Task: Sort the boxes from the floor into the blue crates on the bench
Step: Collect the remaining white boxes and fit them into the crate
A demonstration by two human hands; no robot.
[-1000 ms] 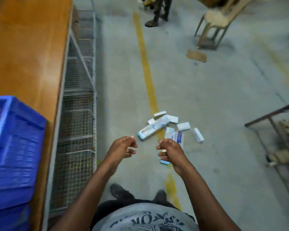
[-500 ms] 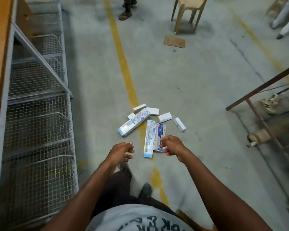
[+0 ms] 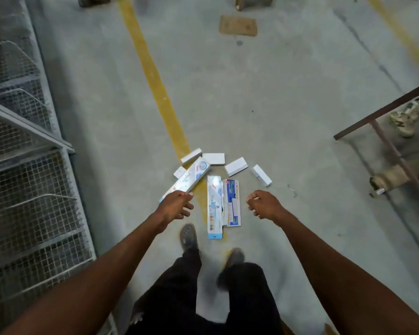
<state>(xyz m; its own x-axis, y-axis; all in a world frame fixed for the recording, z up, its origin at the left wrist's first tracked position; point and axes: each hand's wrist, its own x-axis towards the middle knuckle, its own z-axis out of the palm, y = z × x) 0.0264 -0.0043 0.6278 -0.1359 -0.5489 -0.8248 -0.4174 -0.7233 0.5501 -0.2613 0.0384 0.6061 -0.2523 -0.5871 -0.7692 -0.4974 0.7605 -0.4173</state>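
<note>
Both hands are hanging over a scatter of boxes lying on the concrete floor, across a yellow line. The left hand is hovering with loosely curled fingers, holding nothing, over the near end of a slanted long box; whether it is touching it I cannot tell. The right hand is hanging loosely curled, grasping nothing, just right of two long boxes lying side by side: a white-and-blue one and a blue-printed one. Small white boxes are lying beyond, near the slanted box. A wire-mesh rack is standing at left.
</note>
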